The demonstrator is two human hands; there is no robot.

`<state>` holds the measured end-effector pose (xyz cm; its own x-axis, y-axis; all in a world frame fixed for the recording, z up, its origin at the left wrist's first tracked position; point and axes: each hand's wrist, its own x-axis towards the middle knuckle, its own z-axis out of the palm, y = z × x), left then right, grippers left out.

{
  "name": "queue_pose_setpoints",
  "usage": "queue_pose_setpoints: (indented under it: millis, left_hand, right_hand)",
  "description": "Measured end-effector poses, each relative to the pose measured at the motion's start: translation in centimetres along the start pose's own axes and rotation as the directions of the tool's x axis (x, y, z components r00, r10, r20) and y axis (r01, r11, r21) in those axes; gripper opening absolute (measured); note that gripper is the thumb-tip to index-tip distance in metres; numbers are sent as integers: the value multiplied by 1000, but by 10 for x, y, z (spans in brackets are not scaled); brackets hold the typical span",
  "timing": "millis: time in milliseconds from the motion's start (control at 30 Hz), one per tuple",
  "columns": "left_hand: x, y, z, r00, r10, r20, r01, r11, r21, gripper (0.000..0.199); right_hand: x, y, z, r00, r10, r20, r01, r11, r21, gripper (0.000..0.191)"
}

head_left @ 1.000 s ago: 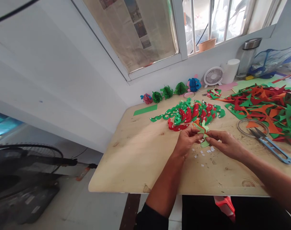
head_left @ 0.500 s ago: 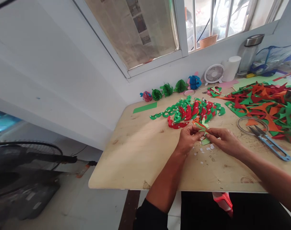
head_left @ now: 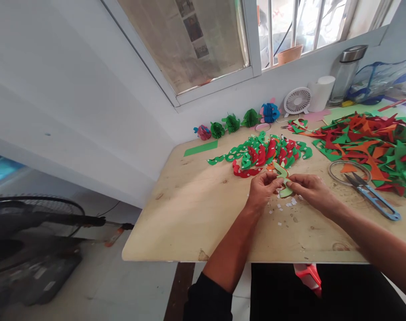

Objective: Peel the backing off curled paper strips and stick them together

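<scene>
Between my hands is a curved light-green paper cutout [head_left: 285, 192], with a bit of orange showing at its upper edge. My left hand [head_left: 263, 188] pinches it from the left and my right hand [head_left: 308, 187] from the right, fingertips nearly meeting at its middle. Just beyond my fingers lies a pile of wavy green and red paper cutouts [head_left: 261, 154], many with small white squares on them. Small white paper squares [head_left: 291, 202] are scattered on the wooden table [head_left: 189, 214] beneath and beside my right hand.
Thread snips [head_left: 373, 196] lie by a ring of tape [head_left: 333, 171] on the right, before a heap of paper scraps [head_left: 373, 147]. Folded paper ornaments [head_left: 232, 123] line the wall, with a small fan [head_left: 297, 101] and a glass bottle [head_left: 348, 73] farther right.
The light-green cutout has turned in my fingers, so more of its pale face shows above and below them. Both hands stay in nearly the same place; the view has shifted slightly.
</scene>
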<state>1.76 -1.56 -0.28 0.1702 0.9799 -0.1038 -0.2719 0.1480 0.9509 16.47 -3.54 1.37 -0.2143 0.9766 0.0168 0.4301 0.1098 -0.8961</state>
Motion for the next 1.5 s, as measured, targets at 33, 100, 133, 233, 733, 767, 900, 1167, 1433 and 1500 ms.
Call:
queue_pose_setpoints:
  millis: [33,100,133,233,733,767,900,1167,1433,1500]
  left_hand:
    - [0,0,-1,1000,-8,5,8,1000,2,33]
    - [1,-1,-2,999,-28,23,28,1000,4,32]
    - [1,0,-3,999,-38,29,38,999,0,32]
    - [1,1,-5,998,-59,13,60,998,-36,31]
    - [-2,8,-6,996,-92,21,94,987,-131,33]
    - [-2,8,-6,996,-82,24,84,990,-115,32]
    - [-4,10,-5,997,-6,72,8,1000,-31,25]
    - [-11,13,-1,964,77,254,-90,995,40,33]
    - [-5,0,-4,946,204,253,-231,970,80,32]
    - [-5,-1,-5,938,234,256,-269,956,113,32]
  right_hand:
    - [0,-1,-1,1000,1,9,-1,1000,29,32]
    - [0,0,-1,1000,5,17,-6,998,65,32]
    - [0,0,-2,1000,6,26,-8,997,78,32]
    - [0,2,-2,999,5,54,-11,994,108,33]
    - [2,5,-2,999,32,11,-33,977,212,42]
    - [2,6,-3,999,32,3,-32,972,234,42]
    - [2,7,-5,997,71,-23,-57,924,377,37]
    - [2,4,-7,986,165,4,-135,789,599,29]
    - [2,7,-8,988,138,69,-148,726,672,27]
    - [2,8,-7,987,135,86,-158,724,671,26]
